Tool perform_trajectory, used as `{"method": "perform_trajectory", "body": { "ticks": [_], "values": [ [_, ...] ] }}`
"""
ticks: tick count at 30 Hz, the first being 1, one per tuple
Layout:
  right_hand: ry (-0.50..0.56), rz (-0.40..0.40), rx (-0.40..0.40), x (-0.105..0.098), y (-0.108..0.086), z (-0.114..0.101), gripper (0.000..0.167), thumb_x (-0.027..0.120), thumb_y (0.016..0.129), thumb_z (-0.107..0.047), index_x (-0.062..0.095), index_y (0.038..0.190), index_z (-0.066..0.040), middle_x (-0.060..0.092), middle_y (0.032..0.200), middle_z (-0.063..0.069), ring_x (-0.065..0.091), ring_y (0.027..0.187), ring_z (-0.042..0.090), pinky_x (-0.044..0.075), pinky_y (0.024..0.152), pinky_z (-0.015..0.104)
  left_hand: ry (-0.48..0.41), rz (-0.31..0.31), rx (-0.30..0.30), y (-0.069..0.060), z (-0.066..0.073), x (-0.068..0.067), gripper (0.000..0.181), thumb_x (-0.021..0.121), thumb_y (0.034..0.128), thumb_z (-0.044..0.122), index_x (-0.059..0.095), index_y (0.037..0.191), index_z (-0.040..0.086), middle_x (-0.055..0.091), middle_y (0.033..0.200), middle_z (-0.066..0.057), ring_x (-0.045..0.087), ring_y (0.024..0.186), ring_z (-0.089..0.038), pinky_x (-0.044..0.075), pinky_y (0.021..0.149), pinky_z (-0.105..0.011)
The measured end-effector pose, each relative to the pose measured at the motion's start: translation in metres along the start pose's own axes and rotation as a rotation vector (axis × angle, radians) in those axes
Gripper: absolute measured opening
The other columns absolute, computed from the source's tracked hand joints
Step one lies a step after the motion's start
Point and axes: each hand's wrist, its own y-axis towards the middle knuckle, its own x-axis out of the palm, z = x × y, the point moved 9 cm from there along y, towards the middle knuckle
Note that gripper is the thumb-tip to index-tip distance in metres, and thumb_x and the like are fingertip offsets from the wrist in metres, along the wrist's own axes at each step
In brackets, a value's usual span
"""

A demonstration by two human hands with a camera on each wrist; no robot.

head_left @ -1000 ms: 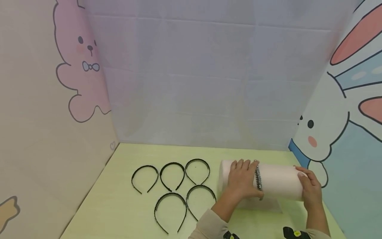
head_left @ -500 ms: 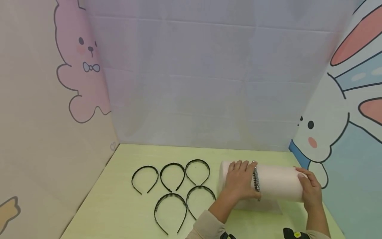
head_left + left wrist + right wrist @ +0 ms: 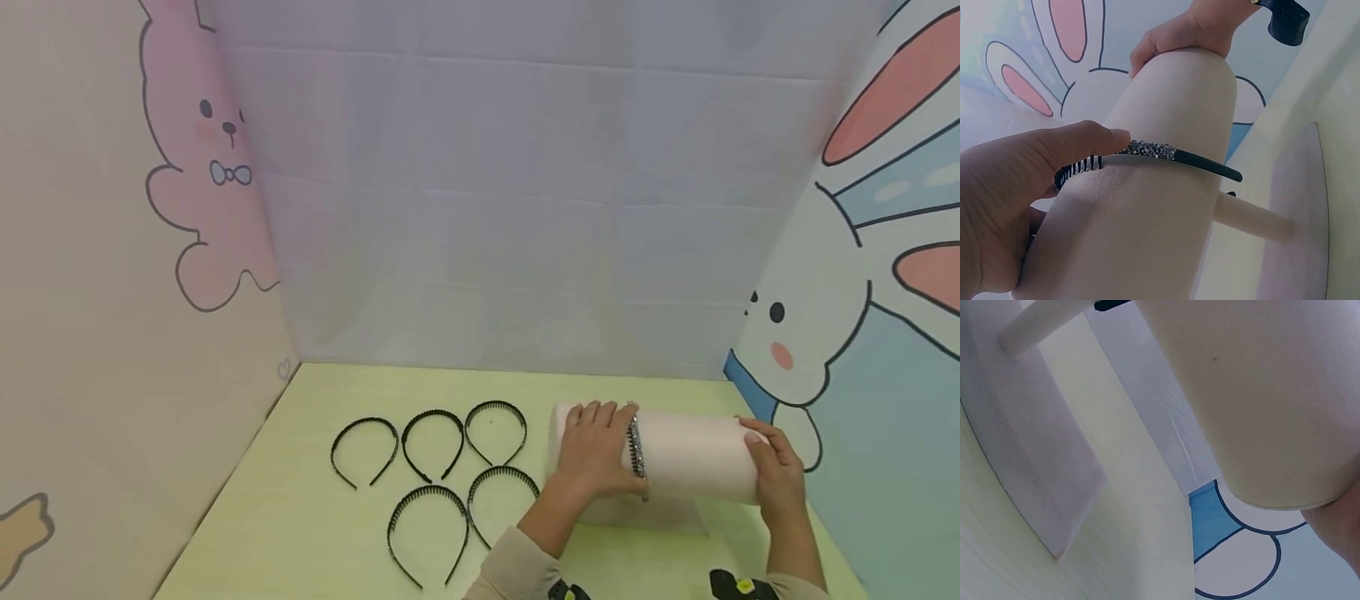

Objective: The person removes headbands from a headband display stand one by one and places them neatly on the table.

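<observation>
A white padded cylinder (image 3: 701, 454) lies sideways on its headband stand at the table's right. Around it sits a black toothed headband (image 3: 637, 447) set with silvery stones, its open ends hanging past the cylinder in the left wrist view. My left hand (image 3: 595, 450) spans the cylinder just left of the band; its thumb (image 3: 1094, 137) presses the stony part and the fingers reach over the far side. At the right end, my right hand (image 3: 782, 473) grips the cylinder's rim. A short post (image 3: 1254, 220) joins the cylinder to a flat base (image 3: 1035, 444).
Several black toothed headbands lie on the pale green table (image 3: 285, 517) to the left, among them one at the far left (image 3: 365, 420) and one nearest the front (image 3: 427, 490). Cartoon-printed panels (image 3: 892, 400) enclose the sides and back.
My left hand and the stone-set headband have slid a little left along the cylinder. My right hand keeps its grip on the right end.
</observation>
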Motion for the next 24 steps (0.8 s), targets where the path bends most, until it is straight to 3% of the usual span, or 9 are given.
{"method": "perform_trajectory", "body": {
  "ticks": [3,8,11,16,18,24],
  "values": [
    [-0.008,0.007,-0.023,-0.015,0.026,0.042,0.044,0.057,0.092,-0.04,0.053,0.132,-0.023,0.047,0.134,-0.009,0.045,0.103,0.014,0.042,0.058,0.028,-0.011,0.003,-0.007,-0.001,-0.001,-0.001,0.104,0.07,0.0578,0.073,0.03,0.144,0.029,0.041,0.136,0.008,0.035,0.125,-0.014,0.023,0.104,-0.035],
    [0.07,-0.055,-0.098,-0.006,0.014,0.016,0.034,0.058,0.093,-0.023,0.058,0.127,-0.019,0.053,0.129,-0.01,0.048,0.101,0.01,0.042,0.059,0.028,-0.022,-0.001,-0.027,-0.003,-0.005,0.0,0.104,0.07,0.0575,0.073,0.03,0.144,0.03,0.04,0.137,0.007,0.033,0.127,-0.015,0.022,0.105,-0.036],
    [0.1,-0.06,-0.108,-0.007,0.017,0.019,0.034,0.058,0.093,-0.02,0.058,0.127,-0.016,0.054,0.128,-0.008,0.048,0.101,0.011,0.042,0.059,0.029,-0.021,-0.004,-0.038,-0.004,-0.007,0.001,0.104,0.07,0.0577,0.073,0.03,0.144,0.031,0.04,0.137,0.007,0.032,0.127,-0.016,0.022,0.104,-0.037],
    [0.0,-0.011,-0.081,-0.014,0.027,0.037,0.04,0.057,0.092,-0.036,0.056,0.13,-0.023,0.052,0.13,-0.011,0.047,0.101,0.011,0.042,0.058,0.026,-0.007,0.003,-0.048,-0.004,-0.01,0.001,0.104,0.069,0.0575,0.073,0.03,0.144,0.032,0.041,0.137,0.006,0.032,0.127,-0.016,0.021,0.104,-0.038],
    [0.012,-0.028,-0.069,-0.008,0.016,0.02,0.039,0.057,0.093,-0.034,0.056,0.13,-0.021,0.052,0.129,-0.011,0.047,0.1,0.011,0.041,0.058,0.029,-0.007,0.0,-0.052,-0.005,-0.011,0.001,0.104,0.069,0.0576,0.074,0.03,0.144,0.032,0.041,0.137,0.006,0.032,0.127,-0.017,0.021,0.104,-0.039],
    [0.032,-0.016,-0.013,0.023,-0.042,-0.069,0.029,0.055,0.094,-0.027,0.062,0.122,-0.022,0.056,0.112,-0.021,0.045,0.092,0.009,0.039,0.058,0.023,-0.016,0.0,-0.063,-0.006,-0.014,0.0,0.103,0.068,0.058,0.074,0.03,0.144,0.032,0.04,0.138,0.006,0.032,0.128,-0.017,0.021,0.105,-0.04]
  ]
}}
